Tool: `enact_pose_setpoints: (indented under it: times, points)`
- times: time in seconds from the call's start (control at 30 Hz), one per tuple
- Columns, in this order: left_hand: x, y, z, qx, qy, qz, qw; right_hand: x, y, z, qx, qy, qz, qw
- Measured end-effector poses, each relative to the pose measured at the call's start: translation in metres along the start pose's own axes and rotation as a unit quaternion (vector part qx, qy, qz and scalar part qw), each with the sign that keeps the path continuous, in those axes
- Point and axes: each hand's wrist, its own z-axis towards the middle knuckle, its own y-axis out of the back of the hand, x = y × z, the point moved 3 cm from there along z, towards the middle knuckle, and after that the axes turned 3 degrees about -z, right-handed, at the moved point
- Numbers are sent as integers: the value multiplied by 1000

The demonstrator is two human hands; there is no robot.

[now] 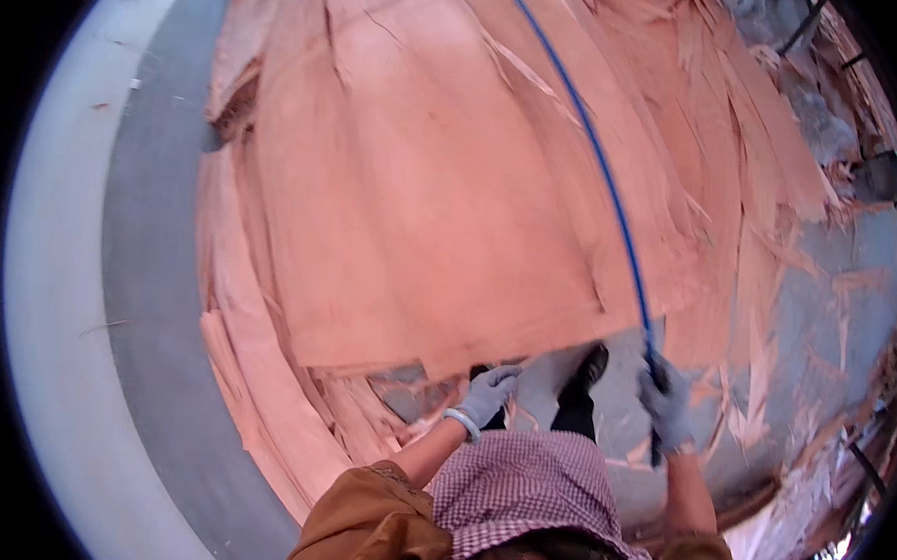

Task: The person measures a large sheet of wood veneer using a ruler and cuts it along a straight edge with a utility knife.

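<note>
Large thin reddish wood veneer sheets (442, 210) lie in a layered spread in front of me, with uneven, partly torn edges. My right hand (668, 405), in a grey glove, is closed round the black handle of a long blue pole (613, 187). The pole slants away across the sheets and leaves the picture at the top. My left hand (489, 392), also gloved, hovers by the near edge of the sheets with its fingers stretched out and nothing in them. Whether its fingertips touch the veneer, I cannot tell.
Narrow veneer strips (262, 422) lie along the left side, and torn scraps (753, 413) litter the grey floor (827, 327) at right. A grey band and a pale surface (64, 263) run along the left. My black shoe (590, 366) stands just by the sheets' near edge.
</note>
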Motion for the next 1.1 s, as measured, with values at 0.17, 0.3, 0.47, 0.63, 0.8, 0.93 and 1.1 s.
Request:
enact_pose_setpoints:
  times: [0.17,0.3,0.47,0.63,0.8,0.93,1.1]
  points:
    - [29,-45,-11,140,-19,-88,986,8,-130,60,78,22,-25,996]
    - [25,-55,-15,156,45,-345,925,-25,-196,84,192,-11,25,981]
    - [68,-6,-19,70,107,-396,909,-75,-185,135,179,115,-73,974]
    - [109,36,-21,3,112,-416,902,-140,-129,231,-57,73,-329,940]
    - [110,74,-48,-130,53,-339,930,-113,-179,224,-44,3,-374,926]
    - [107,90,-75,-240,111,-268,926,-94,-160,216,91,-31,-351,931]
    - [188,93,-107,-349,39,-180,919,-40,-165,156,148,5,64,987]
